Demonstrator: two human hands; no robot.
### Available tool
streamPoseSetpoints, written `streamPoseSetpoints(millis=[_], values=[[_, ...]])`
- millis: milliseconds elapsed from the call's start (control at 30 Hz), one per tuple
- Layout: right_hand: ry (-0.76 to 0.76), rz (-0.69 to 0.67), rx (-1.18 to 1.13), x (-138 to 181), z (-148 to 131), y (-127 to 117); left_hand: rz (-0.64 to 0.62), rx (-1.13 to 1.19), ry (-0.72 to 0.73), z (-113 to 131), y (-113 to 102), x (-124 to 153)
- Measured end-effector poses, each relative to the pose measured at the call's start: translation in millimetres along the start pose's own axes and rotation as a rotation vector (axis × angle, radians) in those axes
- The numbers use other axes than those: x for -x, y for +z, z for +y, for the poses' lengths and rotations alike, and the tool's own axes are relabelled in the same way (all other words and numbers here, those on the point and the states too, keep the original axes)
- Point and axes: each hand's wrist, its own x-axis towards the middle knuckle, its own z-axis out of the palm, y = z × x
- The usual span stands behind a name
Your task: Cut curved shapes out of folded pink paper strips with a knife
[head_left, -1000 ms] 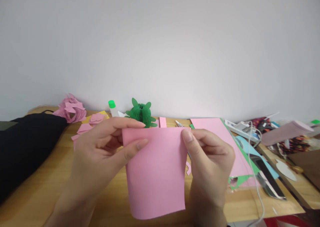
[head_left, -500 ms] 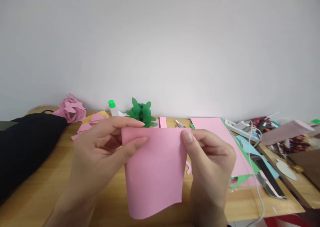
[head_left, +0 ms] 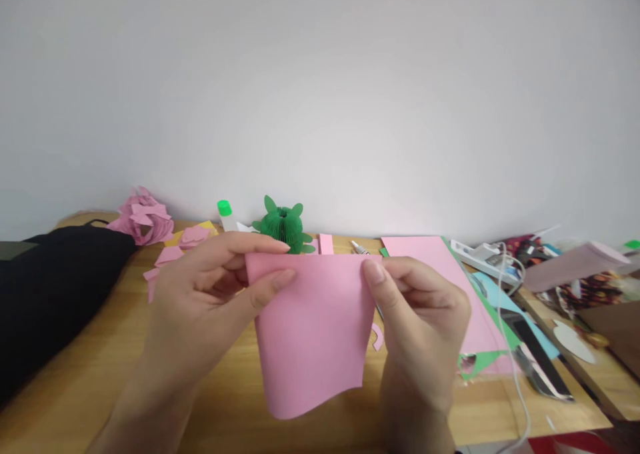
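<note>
A sheet of pink paper (head_left: 315, 334) hangs in front of me, held by its top edge above the wooden table. Its lower end curves, and the bottom left corner bulges downward. My left hand (head_left: 215, 294) pinches the top left part between thumb and fingers. At the top right corner, my right hand (head_left: 417, 321) grips the paper with the thumb in front and the fingers behind. Just beyond the sheet stands a green paper honeycomb figure (head_left: 283, 229) with leaf-shaped pieces. A small curved pink paper piece (head_left: 377, 337) lies beside my right hand.
At the left are a black bag (head_left: 60, 294), a pink paper figure (head_left: 143, 217) and pink cut-outs (head_left: 193, 236). A green-capped glue stick (head_left: 226, 215) stands near the wall. On the right lie pink sheets (head_left: 425, 254), a white power strip (head_left: 483, 259) and a cable (head_left: 510, 367).
The sheet's lower end has risen slightly and its left side has shifted a little to the right. Both hands keep their pinch, almost in the same place.
</note>
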Motion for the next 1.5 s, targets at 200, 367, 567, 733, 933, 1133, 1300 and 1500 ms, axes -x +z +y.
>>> streamPoseSetpoints(millis=[200, 367, 567, 733, 933, 1133, 1300, 1500], values=[[-0.035, 0.002, 0.024, -3.9, 3.4, -4.1, -0.03, 0.039, -0.111, -1.7, -1.7, -3.3], [-0.079, 0.012, 0.071, -6.7, 6.6, -7.9, -0.095, 0.064, -0.173, -5.0, -3.4, -9.5], [-0.145, 0.05, 0.11, -10.0, 11.1, -9.2, -0.14, 0.153, -0.17, -6.1, -0.8, -11.7], [-0.138, 0.075, 0.157, -12.9, 13.4, -13.7, -0.215, 0.182, -0.179, -7.1, -4.3, -14.6], [-0.148, 0.06, 0.174, -15.0, 14.0, -16.7, -0.284, 0.245, -0.194, -9.8, -6.7, -16.1], [-0.111, 0.099, 0.144, -15.0, 19.3, -12.4, -0.266, 0.263, -0.203, -17.3, -4.7, -17.6], [-0.118, 0.105, 0.103, -16.0, 18.5, -9.7, -0.452, 0.333, -0.318, -15.8, 2.9, -16.5], [-0.13, 0.153, 0.096, -18.4, 16.0, -11.5, -0.353, 0.197, -0.271, -14.2, 6.4, -13.9]])
